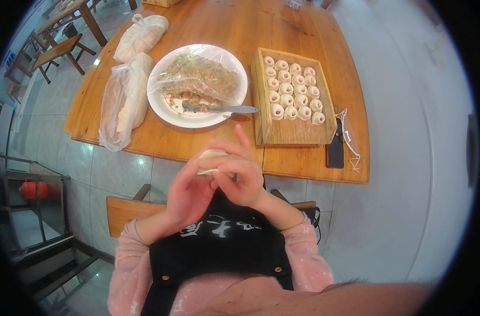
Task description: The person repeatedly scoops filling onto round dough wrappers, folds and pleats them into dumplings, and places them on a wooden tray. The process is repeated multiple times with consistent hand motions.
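Note:
Just off the table's front edge, my left hand (190,189) and my right hand (242,179) come together around a pale dough wrapper (210,160), which is folded over. My fingers cover part of it, and any filling inside is hidden. Beyond my hands, a white plate (159,108) holds minced filling with green bits (200,77), partly under clear plastic film. A spatula with a grey handle (236,108) rests on it. To the right, a wooden tray (261,132) holds rows of folded dumplings (286,88). Two plastic bags of wrappers (135,91) lie at the left.
The wooden table (303,162) has a black phone (335,152) and a white-edged clear mouth shield (349,134) at its right. A wooden chair (123,213) stands below the front edge. At the far left are a bench (60,51) and a red kettle (34,189).

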The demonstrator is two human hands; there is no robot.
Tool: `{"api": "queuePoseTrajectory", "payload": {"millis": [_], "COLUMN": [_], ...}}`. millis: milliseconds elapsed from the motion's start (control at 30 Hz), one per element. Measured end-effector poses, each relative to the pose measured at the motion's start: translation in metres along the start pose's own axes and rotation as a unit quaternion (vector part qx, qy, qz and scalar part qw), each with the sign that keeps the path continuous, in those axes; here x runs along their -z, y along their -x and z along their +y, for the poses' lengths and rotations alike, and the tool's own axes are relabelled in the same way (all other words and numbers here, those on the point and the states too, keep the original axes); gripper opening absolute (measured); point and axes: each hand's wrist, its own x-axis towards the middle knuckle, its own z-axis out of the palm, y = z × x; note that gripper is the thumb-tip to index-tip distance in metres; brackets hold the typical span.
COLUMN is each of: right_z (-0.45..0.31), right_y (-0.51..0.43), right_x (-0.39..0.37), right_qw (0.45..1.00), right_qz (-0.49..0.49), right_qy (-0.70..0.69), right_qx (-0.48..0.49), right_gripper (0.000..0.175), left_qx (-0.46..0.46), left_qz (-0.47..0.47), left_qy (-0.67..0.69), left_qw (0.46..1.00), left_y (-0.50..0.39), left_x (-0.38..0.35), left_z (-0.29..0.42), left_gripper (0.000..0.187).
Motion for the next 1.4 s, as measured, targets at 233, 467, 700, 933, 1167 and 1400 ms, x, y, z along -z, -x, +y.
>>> {"api": "queuePoseTrajectory", "payload": {"millis": [233, 467, 700, 933, 1167, 1400], "right_z": [-0.001, -0.004, -0.006, -0.006, -0.007, -0.011], "right_y": [0.003, 0.001, 0.003, 0.005, 0.011, 0.013], "right_x": [0.002, 0.0, -0.004, -0.01, -0.017, -0.021], "right_qw": [1.0, 0.999, 0.997, 0.995, 0.99, 0.985], "right_qz": [-0.002, 0.024, 0.057, 0.094, 0.14, 0.169], "right_qy": [-0.002, 0.03, 0.041, 0.035, 0.018, 0.011], "right_qx": [-0.005, -0.028, -0.028, -0.014, -0.024, -0.04], "right_gripper": [0.019, 0.014, 0.011, 0.014, 0.017, 0.02], "left_qx": [-0.008, -0.015, -0.027, -0.121, -0.156, -0.203], "left_qz": [0.0, 0.021, -0.016, -0.073, -0.08, -0.054], "left_qy": [0.018, 0.016, 0.003, -0.108, -0.128, -0.216], "left_qw": [1.0, 1.0, 1.0, 0.984, 0.976, 0.954], "left_y": [-0.001, -0.001, -0.001, 0.0, -0.002, 0.0], "left_x": [-0.003, -0.005, -0.004, 0.004, 0.011, 0.011], "left_z": [-0.002, -0.003, -0.003, -0.013, -0.019, -0.025], "left_gripper": [0.048, 0.049, 0.053, 0.06, 0.054, 0.046]}}
